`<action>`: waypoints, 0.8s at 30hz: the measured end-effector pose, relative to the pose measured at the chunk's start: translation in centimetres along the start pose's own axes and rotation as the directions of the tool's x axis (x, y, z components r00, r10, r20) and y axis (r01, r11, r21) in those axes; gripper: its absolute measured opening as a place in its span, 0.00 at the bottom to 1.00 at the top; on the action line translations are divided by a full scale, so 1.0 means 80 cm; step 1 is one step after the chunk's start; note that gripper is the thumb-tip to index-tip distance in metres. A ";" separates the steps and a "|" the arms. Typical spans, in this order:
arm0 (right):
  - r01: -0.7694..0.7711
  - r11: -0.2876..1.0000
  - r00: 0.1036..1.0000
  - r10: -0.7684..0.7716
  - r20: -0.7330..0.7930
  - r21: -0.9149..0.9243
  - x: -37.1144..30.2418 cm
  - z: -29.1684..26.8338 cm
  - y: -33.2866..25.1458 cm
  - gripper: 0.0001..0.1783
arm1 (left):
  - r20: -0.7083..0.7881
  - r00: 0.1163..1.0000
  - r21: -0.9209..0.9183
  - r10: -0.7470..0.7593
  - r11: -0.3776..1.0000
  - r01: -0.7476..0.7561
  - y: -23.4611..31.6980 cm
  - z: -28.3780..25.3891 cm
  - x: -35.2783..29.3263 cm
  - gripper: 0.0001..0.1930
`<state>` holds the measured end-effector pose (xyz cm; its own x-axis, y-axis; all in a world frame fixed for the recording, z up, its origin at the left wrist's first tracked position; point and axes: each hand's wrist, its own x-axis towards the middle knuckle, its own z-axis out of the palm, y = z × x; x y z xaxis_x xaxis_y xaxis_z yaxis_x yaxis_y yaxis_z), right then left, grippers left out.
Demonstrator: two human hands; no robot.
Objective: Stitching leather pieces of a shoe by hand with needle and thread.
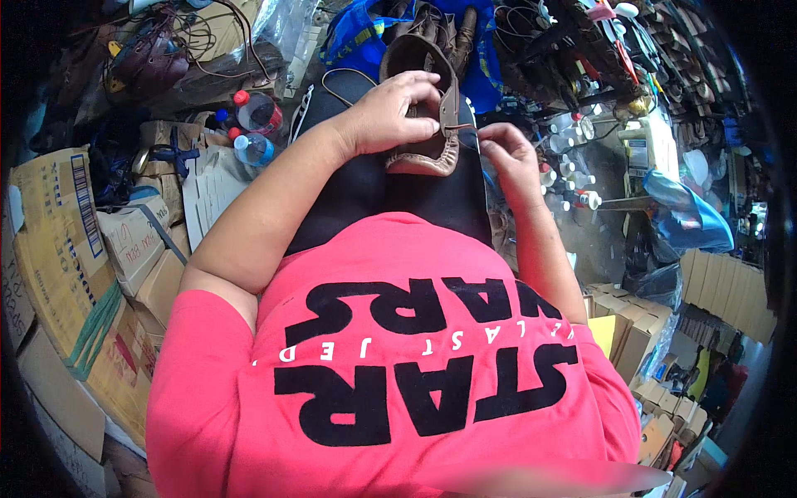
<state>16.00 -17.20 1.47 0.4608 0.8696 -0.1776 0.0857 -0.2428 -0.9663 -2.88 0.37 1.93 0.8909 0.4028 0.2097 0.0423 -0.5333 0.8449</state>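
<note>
A brown leather shoe [423,162], with a gathered seam around its toe, rests over my lap with its opening facing up. My left hand [390,112] reaches across it, fingers curled into the opening and thumb along the inside, gripping the shoe. From the right side of the shoe a thin brown lace [463,127] comes out. My right hand [508,158] is closed in a pinch at the outer end of that lace. Another length of lace [339,73] loops out to the left of the shoe. My fingertips inside the shoe are partly hidden.
Beyond my knees sits a blue bag [353,37] with brown shoes [436,25] in it. Bottles with red caps [253,149] stand at left, near cardboard boxes [66,241]. Several small white bottles [569,158] stand at right, before racks of brown pieces [689,50].
</note>
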 end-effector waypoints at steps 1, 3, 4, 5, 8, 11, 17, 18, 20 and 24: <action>-0.025 0.999 1.000 0.025 0.018 0.040 -0.003 0.004 0.008 0.09 | 0.045 0.994 -0.070 -0.097 0.993 0.100 0.000 -0.001 0.001 0.23; 0.067 0.995 0.994 -0.072 0.077 0.070 0.001 0.013 0.017 0.12 | 0.075 0.978 -0.096 -0.196 0.975 0.202 -0.001 0.001 0.009 0.25; 0.104 0.992 0.991 -0.110 0.082 0.072 0.003 0.018 0.019 0.12 | 0.040 0.988 -0.067 -0.151 0.986 0.153 -0.001 0.003 0.013 0.24; 0.173 0.983 0.981 -0.178 0.081 0.069 0.006 0.023 0.019 0.10 | 0.034 0.993 -0.032 -0.112 0.993 0.113 -0.002 0.005 0.018 0.24; 0.202 0.973 0.977 -0.192 0.087 -0.115 0.014 0.033 0.009 0.06 | 0.090 0.995 0.104 -0.052 0.994 0.043 -0.009 0.006 0.026 0.23; 0.427 0.839 0.894 -0.447 0.019 -0.337 0.015 0.034 -0.004 0.04 | 0.200 0.961 -0.037 -0.192 0.978 0.204 -0.017 0.004 0.024 0.22; 0.330 0.944 0.935 -0.328 -0.136 -0.009 0.015 0.038 0.001 0.06 | 0.250 0.930 0.046 -0.269 0.963 0.266 -0.015 -0.001 0.022 0.20; 0.341 0.937 0.939 -0.335 -0.073 0.074 0.013 0.042 0.005 0.06 | 0.246 0.929 0.118 -0.278 0.959 0.256 -0.013 -0.003 0.024 0.20; 0.479 0.833 0.872 -0.488 0.039 -0.278 0.012 0.045 0.009 0.05 | 0.228 0.929 0.337 -0.292 0.919 0.206 -0.006 -0.006 0.027 0.19; 0.390 0.909 0.910 -0.405 -0.093 -0.148 0.014 0.048 -0.003 0.07 | 0.237 0.910 0.482 -0.341 0.854 0.195 0.007 -0.011 0.026 0.21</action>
<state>13.12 -14.52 0.77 0.4668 0.8491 0.2472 0.3883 0.0543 -0.9199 -1.39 1.57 3.22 0.9032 0.3722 -0.2139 0.4276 -0.7357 0.5252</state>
